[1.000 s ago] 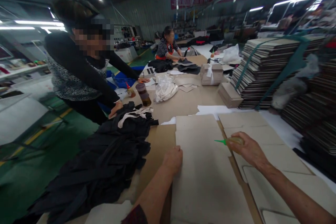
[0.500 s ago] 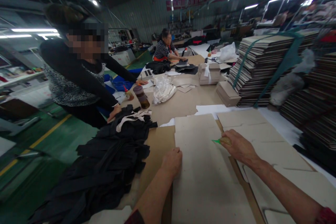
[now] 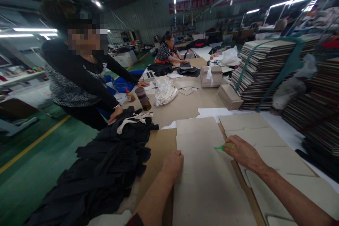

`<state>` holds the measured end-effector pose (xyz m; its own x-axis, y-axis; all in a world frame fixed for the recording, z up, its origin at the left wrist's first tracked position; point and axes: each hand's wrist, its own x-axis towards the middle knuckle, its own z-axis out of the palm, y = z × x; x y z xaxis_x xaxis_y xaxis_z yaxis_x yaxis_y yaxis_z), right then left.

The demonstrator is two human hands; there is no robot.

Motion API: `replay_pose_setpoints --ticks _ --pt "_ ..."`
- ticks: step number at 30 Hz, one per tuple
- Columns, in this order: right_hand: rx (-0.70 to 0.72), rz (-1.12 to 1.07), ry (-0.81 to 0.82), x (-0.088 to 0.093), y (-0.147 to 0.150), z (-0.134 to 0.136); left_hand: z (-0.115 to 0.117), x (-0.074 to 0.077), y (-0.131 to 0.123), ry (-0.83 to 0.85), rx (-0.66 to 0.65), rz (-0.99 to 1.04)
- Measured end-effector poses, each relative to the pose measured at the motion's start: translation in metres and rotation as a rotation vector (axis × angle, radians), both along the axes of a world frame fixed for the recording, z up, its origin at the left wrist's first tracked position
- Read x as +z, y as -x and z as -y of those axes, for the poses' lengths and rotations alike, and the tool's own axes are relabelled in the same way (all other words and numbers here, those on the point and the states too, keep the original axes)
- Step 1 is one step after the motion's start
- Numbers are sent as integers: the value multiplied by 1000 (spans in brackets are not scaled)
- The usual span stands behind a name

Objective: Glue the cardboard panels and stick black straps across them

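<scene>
In the head view my right hand (image 3: 242, 151) is wrapped round a small squeeze bottle (image 3: 229, 146). The bottle's green nozzle (image 3: 218, 148) points left, over a row of grey-beige cardboard panels (image 3: 203, 176). Whether the tip touches the board I cannot tell. My left hand (image 3: 173, 165) lies at the left edge of that row, its fingers curled inward. Anything inside those fingers is hidden. Left of my left forearm spreads a heap of black fabric strips (image 3: 113, 166), with a pale strip (image 3: 134, 122) on top.
More cardboard panels (image 3: 267, 155) lie right of my row. Strapped board stacks (image 3: 261, 74) rise behind them. A dark drink bottle (image 3: 143, 99) and a clear plastic bag (image 3: 165, 92) stand ahead. A co-worker (image 3: 76, 74) leans on the table at left; another person (image 3: 166, 51) works farther back.
My right hand and the squeeze bottle have shifted slightly nearer to me. My left hand stays at the board edge. The near co-worker's hands keep their places.
</scene>
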<state>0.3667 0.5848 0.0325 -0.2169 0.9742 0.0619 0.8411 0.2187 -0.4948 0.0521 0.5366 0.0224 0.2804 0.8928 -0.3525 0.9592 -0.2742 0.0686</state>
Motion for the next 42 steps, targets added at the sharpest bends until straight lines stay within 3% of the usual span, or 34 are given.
replay_pose_setpoints --ticks 6,12,17,22,36,42 --pt "-83 -82 -105 -15 9 -9 0 -1 3 -11 -15 16" --pt "-272 -132 -185 -14 10 -45 -11 -3 14 -56 20 28" --pt "-208 -50 -180 -17 16 -80 -38 -6 16 -107 48 37" --pt "-119 64 -150 -19 25 -95 -55 -11 13 -58 20 40" --pt "-10 205 -107 2 19 -117 -56 -13 12 -44 37 14" --pt "3 149 -83 0 11 -116 -56 -11 10 -38 48 18"
